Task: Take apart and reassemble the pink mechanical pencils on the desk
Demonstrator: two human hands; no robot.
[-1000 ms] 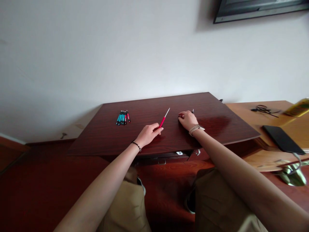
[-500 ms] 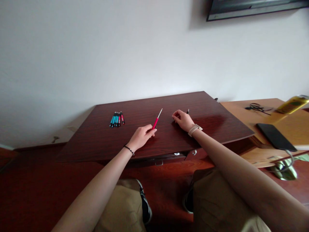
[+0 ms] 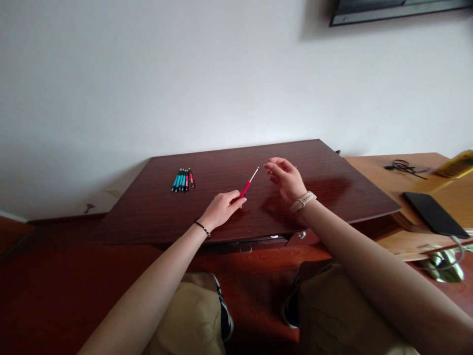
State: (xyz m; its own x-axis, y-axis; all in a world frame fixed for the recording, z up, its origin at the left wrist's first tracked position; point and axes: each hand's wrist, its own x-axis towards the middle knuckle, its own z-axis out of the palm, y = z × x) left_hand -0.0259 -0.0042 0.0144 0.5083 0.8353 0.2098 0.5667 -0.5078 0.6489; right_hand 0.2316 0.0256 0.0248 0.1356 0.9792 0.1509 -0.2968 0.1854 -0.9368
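My left hand (image 3: 223, 208) grips the red barrel of a disassembled pen (image 3: 245, 190) over the table, its thin pale refill pointing up and to the right. Just beyond that refill's tip is my right hand (image 3: 284, 177), raised a little above the tabletop. Its thumb and index finger are pinched together; anything between them is too small to make out. Several pens (image 3: 182, 180) lie side by side at the table's left, blue ones on the left and red ones on the right, all with black ends.
The dark wooden table (image 3: 221, 162) stands against a white wall. To its right, a lighter wooden desk (image 3: 391, 182) carries a black phone-like slab (image 3: 436, 213), a coiled black cable (image 3: 404, 167) and a yellow can (image 3: 456, 165). A wall-mounted screen (image 3: 399, 12) hangs above.
My right hand has lifted from the tabletop and come close to the refill's tip. The small black piece beside it is now hidden. My left hand still grips the red pen.
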